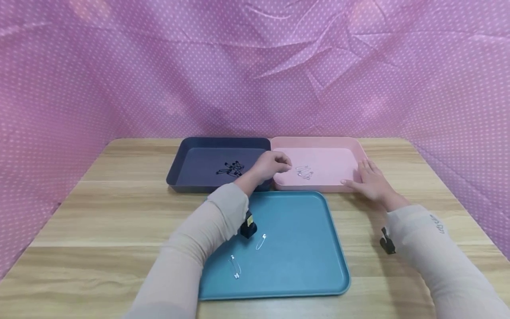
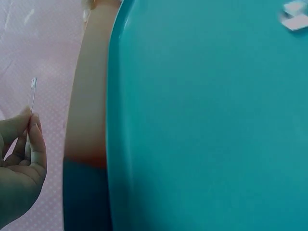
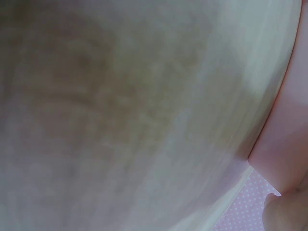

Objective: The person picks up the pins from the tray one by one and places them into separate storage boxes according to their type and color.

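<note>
My left hand is above the left edge of the pink tray. Between thumb and fingertips it pinches a silver safety pin, which points upward in the left wrist view. Several silver safety pins lie inside the pink tray, just right of that hand. At the tray's front right corner, my right hand rests against the outside with its fingers extended. Two more silver pins, a nearer safety pin and a farther safety pin, lie on the teal tray.
A dark blue tray with several black safety pins stands left of the pink one. The wooden table extends around the trays. Pink dotted cloth hangs behind and at both sides. My left forearm crosses the teal tray.
</note>
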Available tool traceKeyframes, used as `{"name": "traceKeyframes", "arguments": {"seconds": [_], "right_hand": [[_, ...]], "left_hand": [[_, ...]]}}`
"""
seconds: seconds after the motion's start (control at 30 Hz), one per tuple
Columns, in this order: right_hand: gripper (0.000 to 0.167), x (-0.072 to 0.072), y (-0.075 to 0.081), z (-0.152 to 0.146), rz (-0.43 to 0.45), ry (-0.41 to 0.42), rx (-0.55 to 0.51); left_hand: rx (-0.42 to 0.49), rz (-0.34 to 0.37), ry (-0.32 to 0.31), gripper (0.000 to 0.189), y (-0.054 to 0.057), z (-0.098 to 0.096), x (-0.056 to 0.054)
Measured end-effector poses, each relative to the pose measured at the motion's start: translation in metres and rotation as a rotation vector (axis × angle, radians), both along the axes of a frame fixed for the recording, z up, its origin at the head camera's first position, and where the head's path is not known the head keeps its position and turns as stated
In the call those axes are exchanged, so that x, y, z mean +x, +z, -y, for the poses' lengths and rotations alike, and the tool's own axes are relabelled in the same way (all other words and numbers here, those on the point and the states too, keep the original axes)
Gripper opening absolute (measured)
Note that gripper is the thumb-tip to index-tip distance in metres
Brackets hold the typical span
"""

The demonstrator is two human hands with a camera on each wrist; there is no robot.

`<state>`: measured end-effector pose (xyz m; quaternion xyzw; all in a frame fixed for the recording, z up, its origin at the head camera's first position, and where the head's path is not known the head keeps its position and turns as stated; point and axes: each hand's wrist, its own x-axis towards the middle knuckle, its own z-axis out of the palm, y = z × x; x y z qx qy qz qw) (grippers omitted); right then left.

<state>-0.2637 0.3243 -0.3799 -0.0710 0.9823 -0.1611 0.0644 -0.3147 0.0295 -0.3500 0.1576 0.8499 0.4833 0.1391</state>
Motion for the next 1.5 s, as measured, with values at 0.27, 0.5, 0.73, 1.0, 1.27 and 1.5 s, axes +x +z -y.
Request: {"name": "traceKeyframes", "arguments": {"seconds": [0.27, 0.5, 0.73, 1.0, 1.27, 1.5], "right_hand": [[0.095, 0.0, -0.004, 0.001, 0.0, 0.003, -0.001], [0.094, 0.0, -0.001, 0.0, -0.006, -0.001, 0.002], [0.094, 0.0, -0.001, 0.0, -0.007, -0.001, -0.003], [0.095, 0.001, -0.002, 0.0, -0.004, -0.006, -0.006], [0.094, 0.001, -0.003, -0.001, -0.007, 0.0, -0.005], [0.095, 0.0, -0.003, -0.002, -0.003, -0.004, 0.006]], "left_hand": [[0.005, -0.004, 0.072, 0.005, -0.015, -0.023, -0.012], [-0.084, -0.043, 0.092, 0.009, -0.017, -0.041, -0.024], [-0.133, -0.013, 0.179, 0.016, -0.025, -0.053, -0.03], [-0.168, -0.044, 0.2, 0.019, -0.093, -0.075, -0.087], [-0.188, -0.042, 0.191, 0.014, -0.086, -0.074, -0.076], [-0.227, 0.021, 0.184, 0.023, -0.037, -0.066, -0.035]]}}
